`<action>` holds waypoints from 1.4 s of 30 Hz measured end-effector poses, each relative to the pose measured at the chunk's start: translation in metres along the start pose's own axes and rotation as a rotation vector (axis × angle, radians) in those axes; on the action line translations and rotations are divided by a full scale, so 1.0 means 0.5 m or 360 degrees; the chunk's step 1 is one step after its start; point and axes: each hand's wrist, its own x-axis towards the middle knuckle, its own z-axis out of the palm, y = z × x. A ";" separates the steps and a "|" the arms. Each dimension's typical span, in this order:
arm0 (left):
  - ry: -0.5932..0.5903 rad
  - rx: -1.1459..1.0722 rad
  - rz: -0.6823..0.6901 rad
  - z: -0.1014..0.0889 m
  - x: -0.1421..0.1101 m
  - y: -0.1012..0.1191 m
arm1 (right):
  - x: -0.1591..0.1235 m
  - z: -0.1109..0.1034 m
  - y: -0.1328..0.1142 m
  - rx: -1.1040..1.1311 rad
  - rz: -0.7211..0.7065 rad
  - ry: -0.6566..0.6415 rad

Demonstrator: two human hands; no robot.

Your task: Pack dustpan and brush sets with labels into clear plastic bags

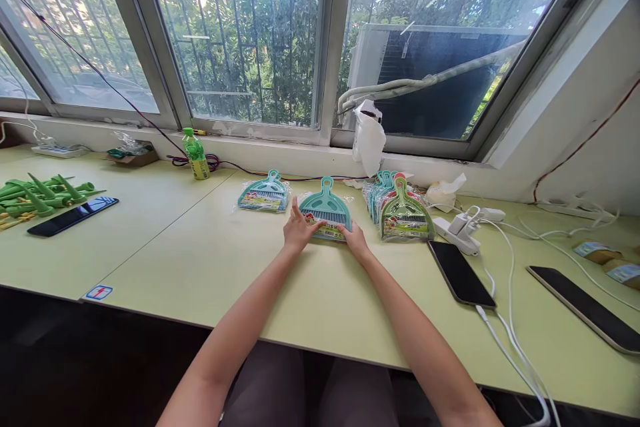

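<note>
A teal mini dustpan set in a clear bag (326, 211) lies flat on the pale green table (320, 287), straight ahead of me. My left hand (297, 229) rests at its lower left corner with fingers spread on the bag. My right hand (355, 237) pinches the bag's lower right corner. Another bagged teal dustpan set (265, 194) lies to the left. A stack of several bagged sets, a red and green one on top (403, 216), stands to the right.
A black phone (461, 273) on a white cable lies right of the stack, with a charger block (457, 231) and a second dark phone (590, 308) further right. At the left are green plastic parts (40, 192), a dark phone (73, 216) and a green bottle (196, 155).
</note>
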 end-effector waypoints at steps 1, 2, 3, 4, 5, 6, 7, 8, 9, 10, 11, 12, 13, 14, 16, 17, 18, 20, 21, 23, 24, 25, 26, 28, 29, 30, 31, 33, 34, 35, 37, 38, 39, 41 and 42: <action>-0.0026 0.0053 0.0035 -0.003 -0.002 0.003 | 0.000 0.000 0.000 0.0010 -0.0008 0.0005; -0.0060 0.0102 0.0057 -0.005 -0.003 0.004 | -0.001 0.000 -0.001 0.0014 -0.0018 0.0011; -0.0093 0.0146 0.0069 -0.006 -0.003 0.005 | -0.001 0.000 -0.001 0.0013 -0.0028 0.0017; -0.0114 0.0178 0.0073 -0.006 -0.003 0.005 | -0.002 0.000 -0.002 0.0003 -0.0032 0.0021; -0.0118 0.0195 0.0066 -0.004 -0.002 0.004 | -0.002 0.000 -0.003 -0.0013 -0.0031 0.0021; -0.0108 0.0199 0.0053 -0.002 -0.002 0.002 | -0.002 0.000 -0.003 -0.0033 -0.0027 0.0019; -0.0088 0.0193 0.0040 0.001 0.000 -0.001 | -0.003 -0.001 -0.004 -0.0054 -0.0023 0.0016; -0.0067 0.0180 0.0031 0.004 0.001 -0.004 | -0.003 -0.001 -0.005 -0.0074 -0.0018 0.0015; -0.0049 0.0162 0.0028 0.007 0.003 -0.008 | -0.003 -0.001 -0.006 -0.0090 -0.0015 0.0013; -0.0039 0.0140 0.0029 0.009 0.005 -0.011 | -0.003 -0.001 -0.006 -0.0099 -0.0014 0.0013; -0.0036 0.0115 0.0030 0.010 0.006 -0.014 | -0.003 -0.001 -0.007 -0.0100 -0.0014 0.0014; -0.0037 0.0086 0.0028 0.011 0.008 -0.017 | -0.004 0.000 -0.008 -0.0097 -0.0011 0.0014; -0.0040 0.0055 0.0020 0.010 0.010 -0.019 | -0.004 0.000 -0.008 -0.0093 -0.0006 0.0013; -0.0044 0.0024 0.0009 0.009 0.012 -0.021 | -0.004 0.000 -0.008 -0.0087 0.0002 0.0012; -0.0051 -0.0029 -0.0018 0.007 0.014 -0.023 | -0.004 0.001 -0.009 -0.0078 0.0019 0.0006; -0.0052 -0.0052 -0.0026 0.006 0.015 -0.023 | -0.004 0.001 -0.009 -0.0074 0.0024 0.0001; -0.0051 -0.0071 -0.0029 0.006 0.016 -0.024 | -0.004 0.001 -0.010 -0.0071 0.0025 -0.0004; -0.0048 -0.0101 -0.0024 0.006 0.018 -0.026 | -0.004 0.001 -0.010 -0.0073 0.0021 -0.0010; -0.0044 -0.0115 -0.0022 0.007 0.018 -0.027 | -0.004 0.001 -0.010 -0.0078 0.0016 -0.0010; -0.0037 -0.0137 -0.0028 0.008 0.019 -0.029 | -0.004 0.001 -0.009 -0.0090 0.0010 -0.0003; -0.0037 -0.0146 -0.0035 0.009 0.020 -0.031 | -0.004 0.001 -0.009 -0.0093 0.0007 0.0001; -0.0040 -0.0153 -0.0042 0.009 0.020 -0.032 | -0.004 0.001 -0.008 -0.0095 0.0005 0.0002; -0.0041 -0.0158 -0.0045 0.009 0.020 -0.033 | -0.003 0.001 -0.007 -0.0094 0.0005 0.0001; -0.0046 -0.0171 -0.0034 0.008 0.021 -0.035 | -0.002 0.002 -0.006 -0.0092 0.0013 -0.0011; -0.0044 -0.0178 -0.0031 0.007 0.022 -0.036 | -0.001 0.003 -0.004 -0.0090 0.0020 -0.0018; -0.0040 -0.0182 -0.0033 0.006 0.022 -0.037 | 0.000 0.003 -0.003 -0.0087 0.0024 -0.0025; -0.0035 -0.0183 -0.0042 0.006 0.022 -0.037 | 0.000 0.004 -0.002 -0.0081 0.0023 -0.0030; -0.0029 -0.0181 -0.0064 0.006 0.023 -0.039 | 0.002 0.004 0.000 -0.0068 0.0018 -0.0032; -0.0031 -0.0181 -0.0069 0.006 0.024 -0.039 | 0.002 0.004 0.001 -0.0061 0.0019 -0.0029; -0.0038 -0.0184 -0.0066 0.006 0.024 -0.040 | 0.002 0.005 0.001 -0.0055 0.0021 -0.0025; -0.0054 -0.0196 -0.0047 0.007 0.026 -0.042 | 0.002 0.004 0.001 -0.0053 0.0032 -0.0018; -0.0057 -0.0202 -0.0038 0.007 0.026 -0.043 | 0.002 0.004 0.000 -0.0056 0.0037 -0.0015; -0.0053 -0.0208 -0.0029 0.008 0.027 -0.043 | 0.002 0.003 -0.001 -0.0063 0.0040 -0.0011; -0.0037 -0.0214 -0.0018 0.009 0.027 -0.044 | 0.002 0.002 -0.003 -0.0079 0.0045 -0.0007; -0.0032 -0.0215 -0.0016 0.010 0.027 -0.044 | 0.001 0.002 -0.004 -0.0087 0.0049 -0.0008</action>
